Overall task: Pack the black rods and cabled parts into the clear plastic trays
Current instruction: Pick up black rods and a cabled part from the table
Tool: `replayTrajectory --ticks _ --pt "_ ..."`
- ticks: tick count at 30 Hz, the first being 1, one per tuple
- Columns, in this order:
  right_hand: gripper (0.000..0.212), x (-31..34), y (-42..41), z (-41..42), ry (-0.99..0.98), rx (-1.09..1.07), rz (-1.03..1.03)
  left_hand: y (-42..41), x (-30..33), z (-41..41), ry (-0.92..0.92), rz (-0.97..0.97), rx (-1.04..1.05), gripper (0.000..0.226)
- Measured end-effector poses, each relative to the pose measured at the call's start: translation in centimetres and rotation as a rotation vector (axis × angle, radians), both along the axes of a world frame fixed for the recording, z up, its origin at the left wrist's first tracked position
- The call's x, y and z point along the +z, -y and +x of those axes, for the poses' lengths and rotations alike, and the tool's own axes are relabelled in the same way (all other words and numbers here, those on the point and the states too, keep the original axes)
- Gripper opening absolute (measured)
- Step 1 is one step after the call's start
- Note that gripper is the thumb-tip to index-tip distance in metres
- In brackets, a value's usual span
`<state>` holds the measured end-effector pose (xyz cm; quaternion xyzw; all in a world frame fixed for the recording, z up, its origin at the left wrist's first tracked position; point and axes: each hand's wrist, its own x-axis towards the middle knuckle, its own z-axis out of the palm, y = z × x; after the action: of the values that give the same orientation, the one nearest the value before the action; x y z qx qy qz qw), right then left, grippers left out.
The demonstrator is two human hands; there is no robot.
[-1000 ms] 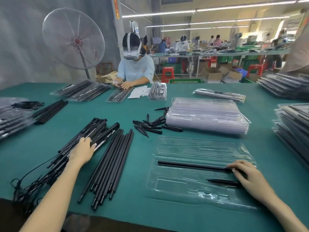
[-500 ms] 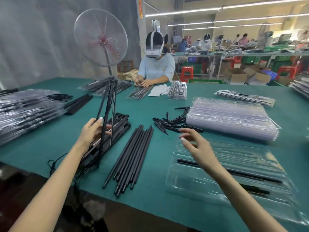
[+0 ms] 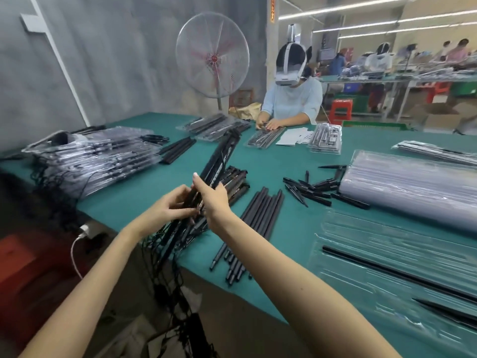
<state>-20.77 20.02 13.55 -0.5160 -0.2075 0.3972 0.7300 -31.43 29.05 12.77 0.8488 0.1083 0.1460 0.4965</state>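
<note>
Hands: left hand (image 3: 172, 208) and right hand (image 3: 212, 196) both grip the raised cabled part (image 3: 219, 161) — right has just left the tray.
Tray (image 3: 387, 267): near right on tabletop, holding one rod (image 3: 402, 273).
Meaning: cabled part goes in next.
</note>
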Motion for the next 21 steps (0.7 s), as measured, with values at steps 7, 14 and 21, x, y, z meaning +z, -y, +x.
replayTrajectory --ticks 7,14,21 --pt "0.013 -1.0 2.1 -3.1 0.224 0.163 0.400 -2.7 -2.6 -4.1 0.230 -0.241 0.370 0.023" --pt "0.005 -1.0 2.2 -2.9 -0.013 -0.035 0.513 -3.3 -6.8 -8.4 -0.264 -0.193 0.247 0.090" --pt "0.006 -0.2 2.5 -2.5 -0.263 -0.179 0.554 -1.3 -7.4 -11.7 -0.534 -0.519 -0.091 0.076"
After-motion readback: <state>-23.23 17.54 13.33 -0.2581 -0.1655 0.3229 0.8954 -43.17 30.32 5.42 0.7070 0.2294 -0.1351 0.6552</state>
